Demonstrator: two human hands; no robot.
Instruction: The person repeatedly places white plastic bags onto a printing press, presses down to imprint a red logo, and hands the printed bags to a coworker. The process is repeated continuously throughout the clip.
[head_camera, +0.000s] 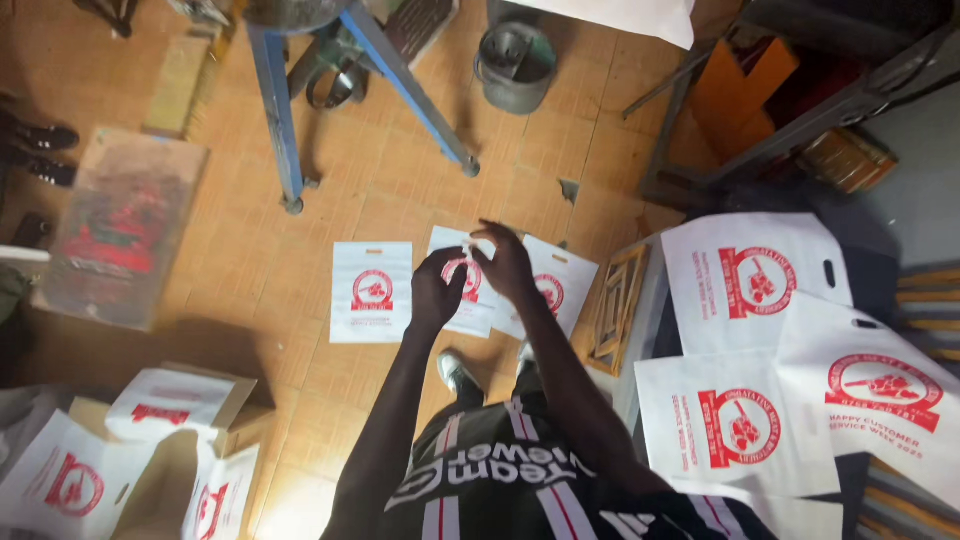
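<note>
The person is standing over a tiled floor (400, 190) and looking straight down, both arms reaching forward. The left hand (436, 290) and the right hand (505, 265) are meeting over a white bag with a round red print (468, 280), which seems to be lying on the floor just beyond the person's feet. The left hand's grip is curling, with its fingertips near the bag's upper part; the right hand's fingers are bending down onto the bag's top edge from the right. Whether either grip is actually pinching the bag, or only hovering over it, cannot be told from this height.

Just left of that bag, a second printed bag (371, 291) is lying flat on its own, and just right of it a third one (553, 286) is slipping partly under the middle bag. A wooden frame (617, 305) is leaning at the right beside a worktop (880, 260) carrying several larger printed bags (755, 285). Far off, a blue metal stand (285, 130) and a grey bucket (515, 65) are standing on the floor. At the near left, open cardboard boxes (185, 455) are holding more bags.
</note>
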